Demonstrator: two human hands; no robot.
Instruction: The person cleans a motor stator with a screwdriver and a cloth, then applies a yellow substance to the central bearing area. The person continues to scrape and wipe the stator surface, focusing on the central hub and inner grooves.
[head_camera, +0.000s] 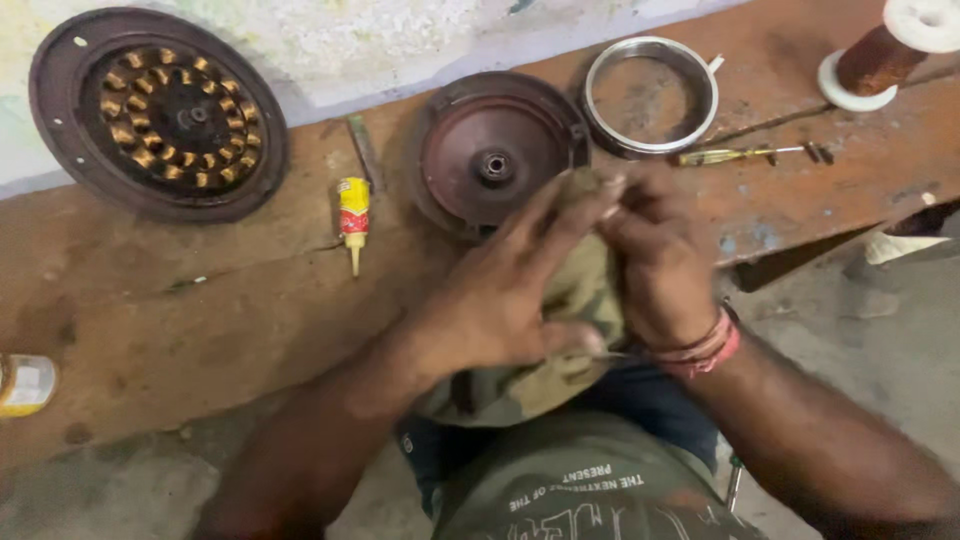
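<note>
Head view: both my hands meet over my lap at the bench edge, closed on an olive cloth. Left hand cups it from below-left; right hand pinches its top fold. The cloth's long axis runs toward the rusty motor cover, just beyond my fingertips.

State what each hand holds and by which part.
Both the left hand and the right hand grip an olive cloth, bunched between them near its upper end.
</note>
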